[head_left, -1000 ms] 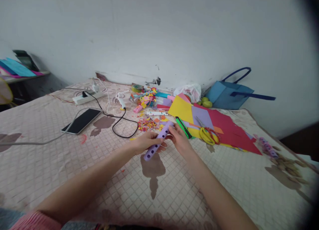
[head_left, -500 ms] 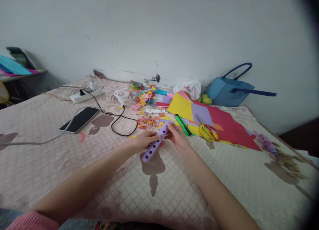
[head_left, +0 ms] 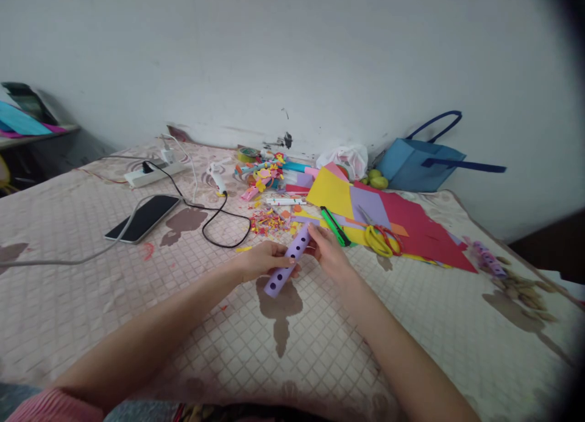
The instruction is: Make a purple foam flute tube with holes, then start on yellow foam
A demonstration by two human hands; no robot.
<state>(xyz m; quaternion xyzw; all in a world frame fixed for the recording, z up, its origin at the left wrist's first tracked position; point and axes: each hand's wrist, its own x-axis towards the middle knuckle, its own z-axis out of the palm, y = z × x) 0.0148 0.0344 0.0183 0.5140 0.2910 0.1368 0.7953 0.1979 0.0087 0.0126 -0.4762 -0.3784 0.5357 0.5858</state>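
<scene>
A rolled purple paper tube (head_left: 298,246) with a row of dark round spots slants between my hands above the tablecloth. My left hand (head_left: 267,261) grips its middle, thumb over the front and fingers behind. At the upper end, my right hand (head_left: 325,246) pinches the tube with thumb and fingers. Just beyond my right hand lies a green box cutter (head_left: 335,227). Yellow-handled scissors (head_left: 378,240) and a red-handled pair (head_left: 393,240) rest on coloured paper sheets (head_left: 420,227). Small paper scraps (head_left: 269,222) are scattered past my left hand.
On the left are a black-screened phone (head_left: 145,218), a power strip (head_left: 153,175) and a white glue gun (head_left: 217,177) with a looping black cable. A blue bag (head_left: 418,166) stands by the wall. Peanuts (head_left: 525,294) and another spotted roll (head_left: 489,258) lie at right.
The purple tube has turned a little in my hands, so its spots sit differently. My left thumb has shifted slightly down along it. The whole view has moved slightly.
</scene>
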